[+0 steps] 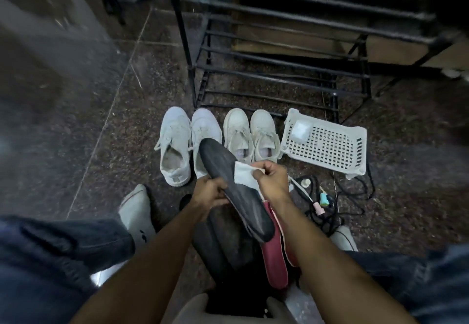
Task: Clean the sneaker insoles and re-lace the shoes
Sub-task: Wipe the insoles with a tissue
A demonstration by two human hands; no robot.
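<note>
My left hand [209,192] grips a dark grey insole [228,179] by its middle, toe end pointing away from me. My right hand [272,180] pinches a white wipe [245,172] that lies against the insole's right edge. Two red insoles [275,255] and another dark insole [223,245] lie on the floor under my arms. Two pairs of white sneakers stand in a row ahead: the left pair [176,143] and the right pair [250,133]. Their laces hang loose.
A white perforated plastic basket [327,143] holding a small white packet [300,130] lies right of the shoes. Black cables and small plugs [323,199] sprawl beside it. A black metal shoe rack [266,51] stands behind. My socked feet [138,213] rest on the speckled floor.
</note>
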